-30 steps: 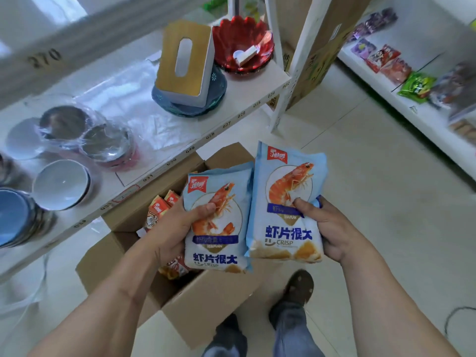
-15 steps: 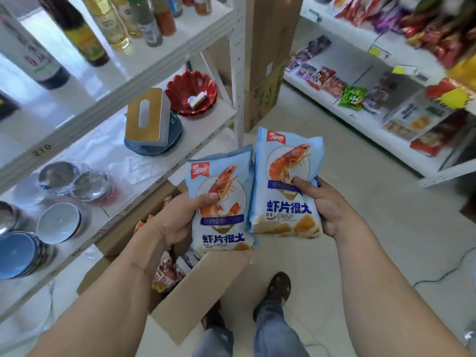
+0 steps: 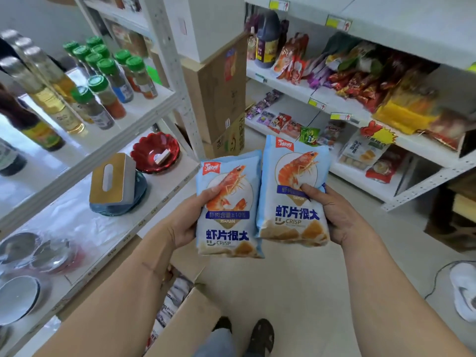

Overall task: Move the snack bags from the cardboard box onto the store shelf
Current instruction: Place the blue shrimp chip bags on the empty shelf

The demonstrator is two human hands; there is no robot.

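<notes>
Snack bags, two of them, light blue with a shrimp printed on each, sit mid-frame in my hands. My left hand (image 3: 186,222) grips the left bag (image 3: 228,210) by its left edge, thumb curled over the front; its fingers are hidden behind the pack. My right hand (image 3: 334,215) grips the right bag (image 3: 293,191) the same way, thumb on the front, fingers out of sight behind. The two packs touch along their inner edges, the right one held higher.

At lower centre the cardboard box (image 3: 190,313) is largely covered by my left forearm; I can only make out a strip of packets inside, too blurred to read. At right, the store shelf (image 3: 422,148) carries motion-smeared packets, and its far end runs off the frame. My shoes (image 3: 261,336) show at the bottom edge.
</notes>
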